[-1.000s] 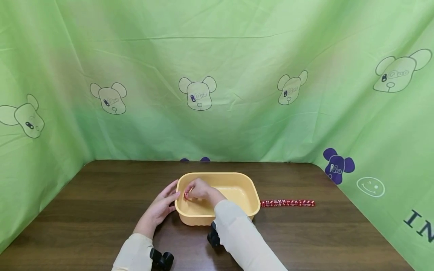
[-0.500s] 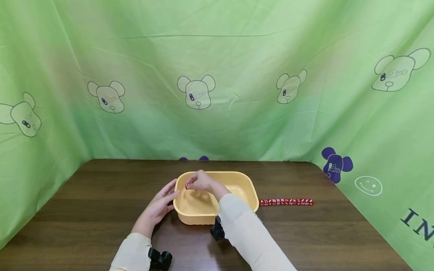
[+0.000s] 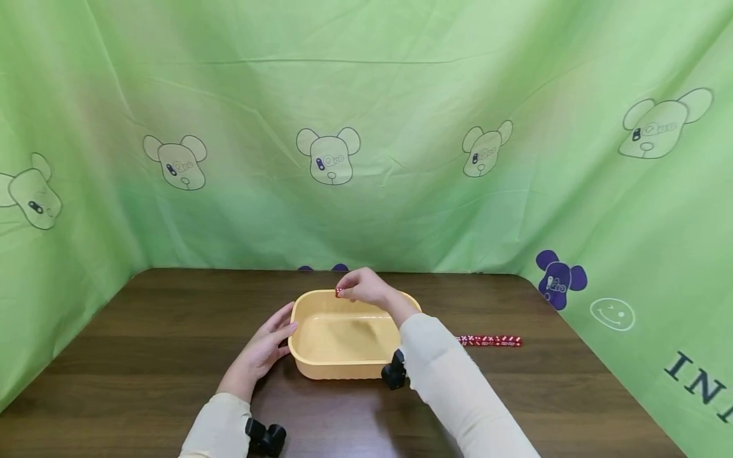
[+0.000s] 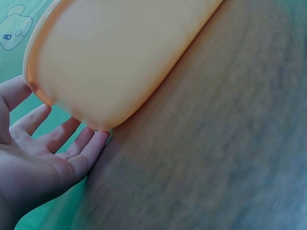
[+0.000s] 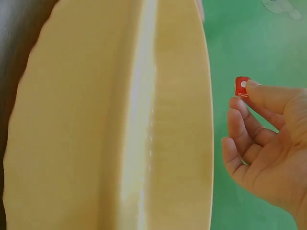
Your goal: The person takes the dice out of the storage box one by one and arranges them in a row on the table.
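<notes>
A yellow plastic basin [image 3: 343, 371] stands on the table. Against its left end lies my left hand [image 3: 260, 346], thumb by the rim; in the left wrist view the relaxed fingertips [image 4: 98, 136] touch the outer wall. My right hand [image 3: 369, 289] pinches one red die [image 3: 339, 292] with white dots between thumb and forefinger, over the basin's far rim. The right wrist view shows that die [image 5: 242, 86] at the thumb tip, other fingers loosely curled. Right of the basin runs a straight row of red dice [image 3: 492, 341], its near end hidden by my right sleeve.
The brown wooden table [image 3: 172, 356] is bordered by a green curtain [image 3: 401, 210] with printed bear faces at the back and sides. Black wrist cameras sit on both sleeves; the right one [image 3: 394, 370] overlaps the basin's near right corner in the head view.
My right hand has lifted the die from inside the basin's left end, up and rightward to above the far rim. The left hand keeps its place at the basin; the view shifted slightly.
</notes>
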`<state>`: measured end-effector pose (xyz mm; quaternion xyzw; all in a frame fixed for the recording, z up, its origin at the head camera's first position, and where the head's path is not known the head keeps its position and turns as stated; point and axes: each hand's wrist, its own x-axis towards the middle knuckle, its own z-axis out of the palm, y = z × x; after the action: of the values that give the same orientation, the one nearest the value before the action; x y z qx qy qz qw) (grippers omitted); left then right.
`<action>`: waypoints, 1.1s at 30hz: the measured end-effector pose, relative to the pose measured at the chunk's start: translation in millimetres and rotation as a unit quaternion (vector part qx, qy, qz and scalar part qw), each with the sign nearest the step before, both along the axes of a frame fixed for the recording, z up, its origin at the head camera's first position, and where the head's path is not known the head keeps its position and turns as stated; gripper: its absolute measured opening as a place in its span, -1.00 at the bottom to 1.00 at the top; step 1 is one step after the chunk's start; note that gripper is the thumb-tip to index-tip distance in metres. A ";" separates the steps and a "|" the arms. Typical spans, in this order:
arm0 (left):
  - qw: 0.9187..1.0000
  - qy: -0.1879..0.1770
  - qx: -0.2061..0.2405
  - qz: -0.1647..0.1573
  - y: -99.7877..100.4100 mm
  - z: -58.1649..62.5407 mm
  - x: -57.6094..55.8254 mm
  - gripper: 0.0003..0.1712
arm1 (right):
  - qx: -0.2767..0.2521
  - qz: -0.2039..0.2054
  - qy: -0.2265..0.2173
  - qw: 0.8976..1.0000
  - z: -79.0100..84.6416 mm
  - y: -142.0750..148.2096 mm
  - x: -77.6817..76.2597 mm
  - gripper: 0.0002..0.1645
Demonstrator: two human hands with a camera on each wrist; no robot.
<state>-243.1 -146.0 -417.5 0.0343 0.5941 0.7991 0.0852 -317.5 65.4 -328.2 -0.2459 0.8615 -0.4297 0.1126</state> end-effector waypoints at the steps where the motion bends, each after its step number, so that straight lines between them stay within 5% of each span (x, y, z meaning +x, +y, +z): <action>1: 1.000 0.000 -0.002 0.002 -0.3 0.2 0.0 -0.39 | -0.004 -0.001 0.000 1.000 1.0 3.9 -0.4 -0.86; 18: 1.000 -0.003 0.000 -0.003 -1.0 4.3 0.1 -0.38 | -0.036 -0.059 0.030 0.997 6.2 91.5 -4.0 -0.78; 33: 1.000 -0.005 0.003 0.000 -0.7 0.6 0.2 -0.38 | 0.003 -0.133 0.036 0.990 -5.4 183.0 3.5 -0.67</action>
<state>-242.9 -146.7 -416.9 0.0307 0.5917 0.8008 0.0876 -314.0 248.5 -333.6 -0.1446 0.8914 -0.4288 0.0241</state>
